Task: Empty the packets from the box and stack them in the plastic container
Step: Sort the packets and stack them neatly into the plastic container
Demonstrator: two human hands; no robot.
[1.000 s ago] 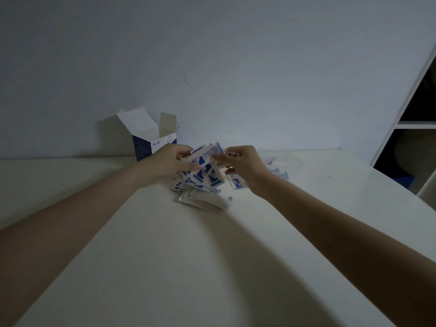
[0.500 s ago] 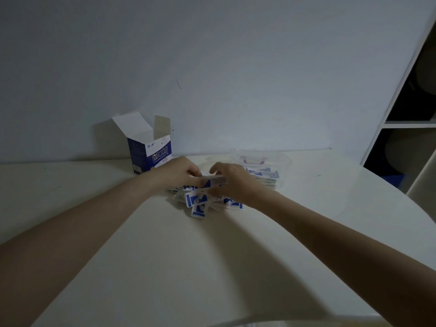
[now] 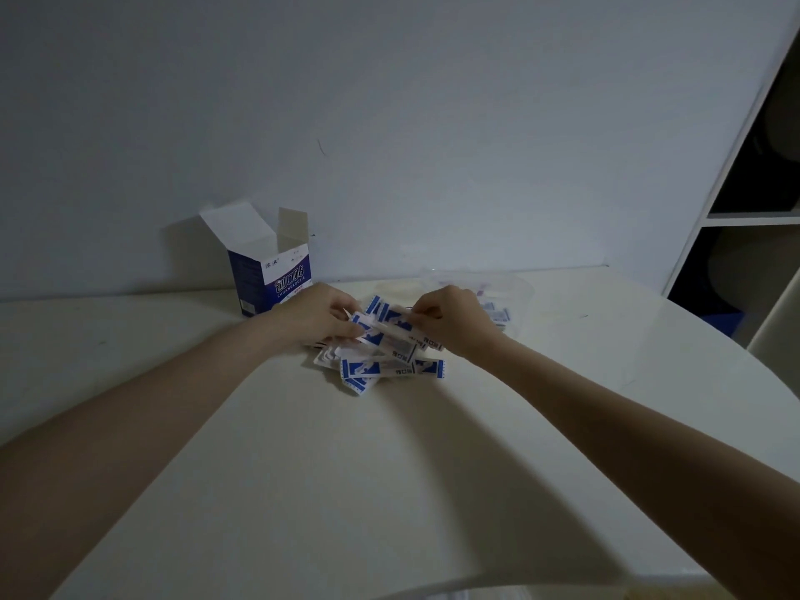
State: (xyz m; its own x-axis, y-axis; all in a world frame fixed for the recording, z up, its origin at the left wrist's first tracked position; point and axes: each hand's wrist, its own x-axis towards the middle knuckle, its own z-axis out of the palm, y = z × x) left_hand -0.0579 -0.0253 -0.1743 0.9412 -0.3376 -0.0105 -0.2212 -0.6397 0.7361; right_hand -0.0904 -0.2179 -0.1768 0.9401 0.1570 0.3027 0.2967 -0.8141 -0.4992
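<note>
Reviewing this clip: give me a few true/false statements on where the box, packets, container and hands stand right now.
1. The box stands upright with its top flaps open. True.
2. Both hands hold packets between them. True: the left hand and right hand each pinch an end of the bunch.
3. All the packets are already in the plastic container. False: a loose pile lies on the table in front of the hands.
4. The container sits left of the box. False: it sits to the right, behind the right hand.
5. The box lies flat on its side. False: it stands upright.

plastic container (image 3: 521,292) partly behind right hand (image 3: 454,322)
</note>
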